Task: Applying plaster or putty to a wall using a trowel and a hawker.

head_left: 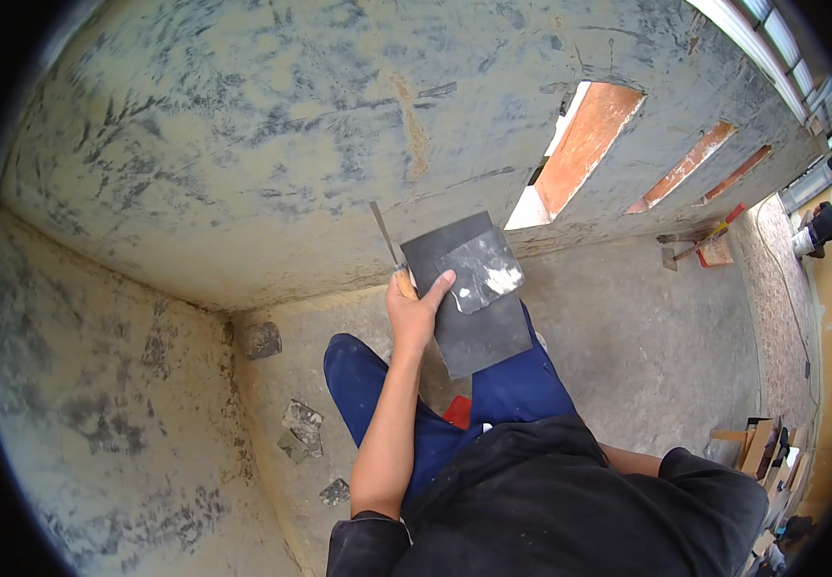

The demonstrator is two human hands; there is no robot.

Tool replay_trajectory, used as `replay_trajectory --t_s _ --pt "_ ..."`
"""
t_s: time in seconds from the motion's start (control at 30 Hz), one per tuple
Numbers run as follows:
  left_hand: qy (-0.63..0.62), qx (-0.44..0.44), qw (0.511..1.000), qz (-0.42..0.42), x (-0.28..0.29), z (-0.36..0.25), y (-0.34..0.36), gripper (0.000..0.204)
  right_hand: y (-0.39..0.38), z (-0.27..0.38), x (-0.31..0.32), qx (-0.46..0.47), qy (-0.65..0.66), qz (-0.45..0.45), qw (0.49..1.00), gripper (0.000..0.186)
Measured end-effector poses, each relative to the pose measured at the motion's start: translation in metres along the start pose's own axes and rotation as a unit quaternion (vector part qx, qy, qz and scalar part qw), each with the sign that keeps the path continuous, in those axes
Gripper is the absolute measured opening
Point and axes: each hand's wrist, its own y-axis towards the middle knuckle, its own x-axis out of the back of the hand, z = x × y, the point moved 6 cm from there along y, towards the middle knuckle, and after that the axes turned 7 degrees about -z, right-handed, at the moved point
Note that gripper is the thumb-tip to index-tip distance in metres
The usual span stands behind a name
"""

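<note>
My left hand (414,313) is closed around the orange-brown wooden handle of a thin narrow-bladed tool (384,234), its blade pointing up toward the wall. The same hand also grips a flat, dark rectangular sheet (481,346), the thumb lying on its face. On that sheet lies a lighter grey patch (469,264) with white smears and powdery white stuff. The sheet is held above my knees, in front of the wall. Only part of my right forearm (630,460) shows beside my dark shirt; the right hand is hidden behind my body.
A patchy grey-beige wall (272,144) rises ahead, with slanted openings (589,144) at right. Another wall (108,385) meets it at left. Flat debris pieces (302,430) lie on the floor. A red-handled tool (714,236) leans far right, near cardboard boxes (757,447).
</note>
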Motion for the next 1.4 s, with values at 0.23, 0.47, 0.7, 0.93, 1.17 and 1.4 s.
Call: replay_trajectory --t_s 0.23,0.47,0.7,0.93,1.17,1.4 --pt "-0.049 0.002 0.998 -0.032 0.012 -0.019 0.002 0.038 0.082 0.012 0.039 0.001 0.0 0.066 0.998 0.036" --pt "-0.016 -0.006 0.999 -0.028 0.002 -0.024 0.004 0.037 0.122 0.208 0.225 0.156 0.091 -0.367 0.912 0.028" --pt "0.054 -0.033 0.998 -0.016 -0.018 -0.03 0.003 0.035 0.077 0.432 0.257 0.338 0.266 -0.166 0.887 0.047" --pt "0.093 -0.072 0.992 -0.052 -0.02 -0.068 0.014 0.032 0.083 0.494 0.223 0.346 0.223 -0.023 0.911 0.055" --pt "0.146 -0.121 0.978 -0.092 -0.008 -0.084 0.028 0.031 0.097 0.519 0.193 0.375 0.256 -0.082 0.887 0.047" --pt "0.148 -0.111 0.973 -0.14 0.057 -0.029 0.044 0.032 0.098 0.535 0.122 0.322 0.378 0.099 0.862 0.024"
